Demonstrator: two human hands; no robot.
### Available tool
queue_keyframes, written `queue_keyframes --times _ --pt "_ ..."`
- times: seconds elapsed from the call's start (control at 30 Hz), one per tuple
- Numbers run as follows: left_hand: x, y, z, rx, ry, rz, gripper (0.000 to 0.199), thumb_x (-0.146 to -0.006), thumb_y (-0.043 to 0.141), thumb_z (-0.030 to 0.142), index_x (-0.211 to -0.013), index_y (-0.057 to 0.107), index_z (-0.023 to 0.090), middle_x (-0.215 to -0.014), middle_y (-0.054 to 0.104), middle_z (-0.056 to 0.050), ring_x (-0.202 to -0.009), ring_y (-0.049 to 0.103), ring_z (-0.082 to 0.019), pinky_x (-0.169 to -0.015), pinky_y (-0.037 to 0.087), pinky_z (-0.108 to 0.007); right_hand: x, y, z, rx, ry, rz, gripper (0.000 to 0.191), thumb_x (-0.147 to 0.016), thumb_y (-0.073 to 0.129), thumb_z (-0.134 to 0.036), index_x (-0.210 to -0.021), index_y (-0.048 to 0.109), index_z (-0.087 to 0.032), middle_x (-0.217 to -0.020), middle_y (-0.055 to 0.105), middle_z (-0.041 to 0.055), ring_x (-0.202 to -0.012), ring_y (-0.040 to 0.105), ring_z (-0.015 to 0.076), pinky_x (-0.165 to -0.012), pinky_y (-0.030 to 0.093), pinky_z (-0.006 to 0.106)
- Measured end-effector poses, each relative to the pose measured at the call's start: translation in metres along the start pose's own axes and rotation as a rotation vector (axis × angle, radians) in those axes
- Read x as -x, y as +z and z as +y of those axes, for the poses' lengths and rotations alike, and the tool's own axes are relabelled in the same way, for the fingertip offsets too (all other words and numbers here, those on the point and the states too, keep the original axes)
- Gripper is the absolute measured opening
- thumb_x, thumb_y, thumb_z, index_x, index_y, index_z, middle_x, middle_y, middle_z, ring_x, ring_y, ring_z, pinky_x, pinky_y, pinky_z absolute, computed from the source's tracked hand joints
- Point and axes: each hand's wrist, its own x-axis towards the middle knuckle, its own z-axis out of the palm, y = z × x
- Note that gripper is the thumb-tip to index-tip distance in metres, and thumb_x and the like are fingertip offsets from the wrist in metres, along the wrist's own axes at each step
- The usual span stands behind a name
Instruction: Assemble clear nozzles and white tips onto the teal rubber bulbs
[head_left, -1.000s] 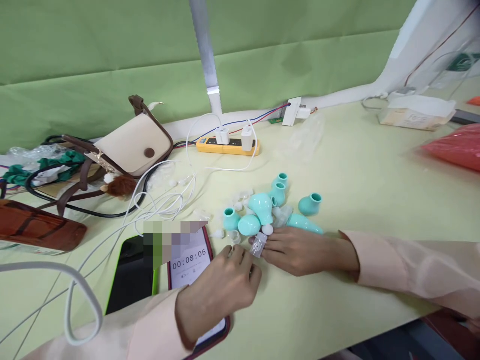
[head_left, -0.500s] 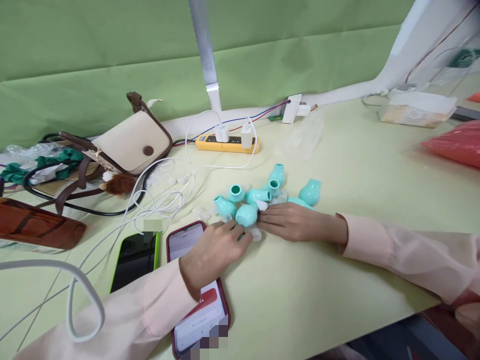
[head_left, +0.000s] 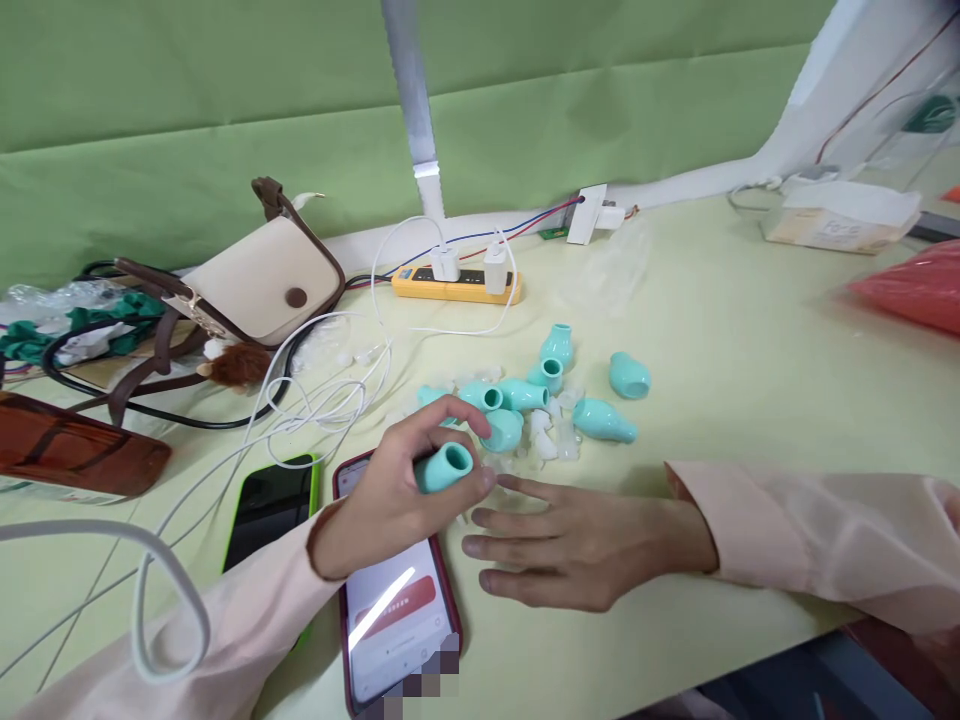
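My left hand (head_left: 386,490) is curled around a small turquoise vase-shaped piece (head_left: 444,468), its round opening facing up and to the right. The hand is raised over the upper part of a red-cased phone (head_left: 397,640). Close to its fingertips, my right hand (head_left: 562,540) holds nothing, palm down with the fingers spread. Just beyond both hands lies a loose group of similar turquoise pieces (head_left: 523,394), some on their sides. Small white and clear plastic bits (head_left: 541,436) lie among them. Farther right are two separate turquoise pieces, one rounded (head_left: 630,376) and one lying flat (head_left: 604,420).
A green-edged phone (head_left: 271,505) lies left of the red-cased one. White cables (head_left: 330,385) coil behind it, near a cream handbag (head_left: 262,285). At the back stands a yellow power strip (head_left: 450,287) with chargers. A red bag (head_left: 911,285) is at the far right.
My left hand has lifted a turquoise vase-shaped piece and drawn back left. My right hand has left the group, come nearer and spread its fingers. Several pieces in the group have shifted.
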Motion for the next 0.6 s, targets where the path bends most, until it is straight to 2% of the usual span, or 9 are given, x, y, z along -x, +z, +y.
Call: queue_keyframes --times 0.1,0.13,0.17,0.23,0.33,0.43,0.53,0.6 --pt "0.007 0.007 0.012 0.851 -0.229 -0.098 0.020 -0.070 0.037 0.029 -0.088 0.040 0.020 -0.059 0.053 0.000 -0.050 0.048 -0.012 -0.048 0.041 -0.026 -0.003 0.008 0.006 0.035 0.042 -0.109 0.025 -0.090 0.038 -0.012 -0.097 0.062 -0.008 -0.103 0.063 0.0133 -0.103 0.056 0.0215 -0.097 0.040 0.043" --pt "0.009 0.009 0.015 1.035 -0.293 -0.107 0.022 -0.066 0.036 0.029 -0.084 0.042 0.019 -0.060 0.053 -0.002 -0.051 0.049 -0.013 -0.049 0.041 -0.028 -0.002 0.010 0.010 0.045 0.054 -0.121 0.027 -0.091 0.036 -0.011 -0.095 0.062 -0.007 -0.100 0.064 0.0145 -0.100 0.057 0.0205 -0.097 0.041 0.040" --pt "0.011 0.010 0.018 1.114 -0.337 -0.097 0.022 -0.064 0.036 0.028 -0.082 0.044 0.018 -0.062 0.054 -0.004 -0.054 0.051 -0.015 -0.050 0.041 -0.029 0.000 0.011 0.014 0.052 0.063 -0.123 0.030 -0.091 0.033 -0.010 -0.094 0.062 -0.006 -0.098 0.064 0.0156 -0.098 0.058 0.0197 -0.096 0.042 0.038" --pt "0.013 0.010 0.020 1.103 -0.374 -0.044 0.020 -0.066 0.038 0.023 -0.083 0.046 0.018 -0.065 0.058 -0.005 -0.058 0.055 -0.016 -0.053 0.043 -0.030 0.003 0.012 0.021 0.066 0.068 -0.123 0.034 -0.091 0.029 -0.008 -0.091 0.062 -0.006 -0.093 0.065 0.0159 -0.095 0.059 0.0186 -0.096 0.043 0.037" --pt "0.012 0.003 0.022 0.972 -0.329 0.117 0.019 -0.074 0.042 0.013 -0.091 0.044 0.021 -0.073 0.066 -0.003 -0.065 0.060 -0.014 -0.058 0.045 -0.027 0.009 0.012 0.030 0.088 0.079 -0.126 0.034 -0.090 0.028 -0.005 -0.092 0.062 -0.005 -0.094 0.065 0.0164 -0.094 0.060 0.0181 -0.093 0.046 0.037" --pt "0.012 0.001 0.020 0.886 -0.292 0.242 0.034 -0.074 0.054 0.008 -0.101 0.043 0.026 -0.088 0.070 -0.001 -0.081 0.064 -0.015 -0.065 0.050 -0.025 0.013 0.010 0.038 0.109 0.119 -0.121 0.032 -0.091 0.029 -0.005 -0.097 0.060 -0.004 -0.099 0.063 0.0182 -0.099 0.058 0.0191 -0.089 0.049 0.038" --pt "0.020 0.011 0.016 0.746 -0.257 0.197 0.035 -0.072 0.062 0.009 -0.102 0.051 0.024 -0.097 0.070 -0.002 -0.094 0.064 -0.017 -0.074 0.053 -0.025 0.016 0.009 0.044 0.117 0.170 -0.087 0.031 -0.092 0.030 -0.008 -0.092 0.061 -0.006 -0.095 0.065 0.0159 -0.096 0.059 0.0187 -0.083 0.052 0.037" --pt "0.029 0.021 0.013 0.508 -0.165 0.147 0.025 -0.075 0.062 0.012 -0.096 0.057 0.024 -0.104 0.068 -0.002 -0.097 0.063 -0.016 -0.078 0.053 -0.026 0.016 0.007 0.047 0.111 0.184 -0.049 0.029 -0.092 0.032 -0.010 -0.089 0.060 -0.008 -0.092 0.066 0.0137 -0.093 0.060 0.0177 -0.081 0.052 0.034"
